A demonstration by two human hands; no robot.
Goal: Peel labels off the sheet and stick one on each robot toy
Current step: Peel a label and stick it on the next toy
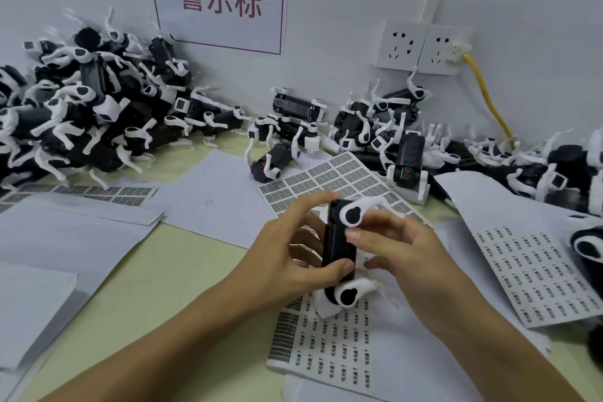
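A black robot toy (336,248) with white legs is held on its side above the table's middle. My left hand (293,254) grips its black body, thumb across the lower part and fingers over the top. My right hand (398,248) touches the toy's right side, thumb against the body just under the upper white leg. A label sheet (329,346) with small printed labels lies below the toy. Another label sheet (329,179) lies just behind it. Whether a label is on the toy or on a finger cannot be seen.
A big pile of robot toys (85,108) fills the back left, and more robot toys (391,127) lie along the back right. A third label sheet (535,271) and blank backing papers (75,238) cover the table. A wall socket (424,47) with a yellow cable (486,98) is behind.
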